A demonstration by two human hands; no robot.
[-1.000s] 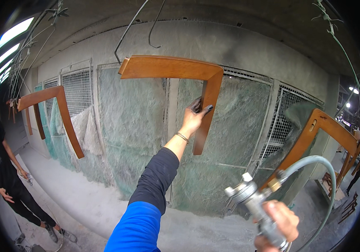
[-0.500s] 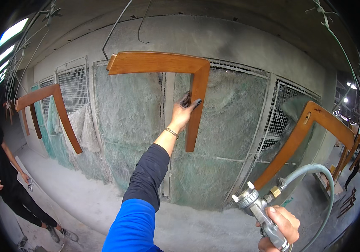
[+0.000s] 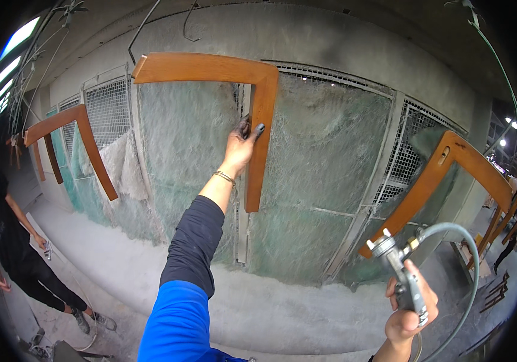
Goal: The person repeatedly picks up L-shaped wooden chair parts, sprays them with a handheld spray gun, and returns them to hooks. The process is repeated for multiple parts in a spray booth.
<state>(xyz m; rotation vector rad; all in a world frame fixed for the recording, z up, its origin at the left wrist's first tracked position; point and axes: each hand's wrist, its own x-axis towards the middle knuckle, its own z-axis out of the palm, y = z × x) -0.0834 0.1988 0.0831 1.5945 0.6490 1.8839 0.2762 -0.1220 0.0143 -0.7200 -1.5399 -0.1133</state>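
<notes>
Fingers and thumb of my left hand (image 3: 240, 148) are closed round the downward leg of an L-shaped, orange-brown wooden frame piece (image 3: 201, 67). The piece hangs upright at the centre, its long upper arm pointing left beside a wire hook. At the lower right my right hand (image 3: 414, 304) grips a metal spray gun (image 3: 398, 259) by its handle. A grey hose (image 3: 474, 265) joins the gun near its head and loops down to the right. The gun's nozzle end points up and away, apart from the held piece. I cannot tell whether it is spraying.
Similar wooden pieces hang at the left (image 3: 97, 154) and right (image 3: 418, 193). Dusty green filter sheets (image 3: 324, 145) and mesh panels (image 3: 109, 105) line the wall. At far left a person (image 3: 14, 229) stands holding a small metal tool. Wires (image 3: 499, 72) dangle overhead.
The held wooden piece has shifted left with my left hand. My right hand has raised the spray gun and moved it slightly right. The person at the left has lowered one hand.
</notes>
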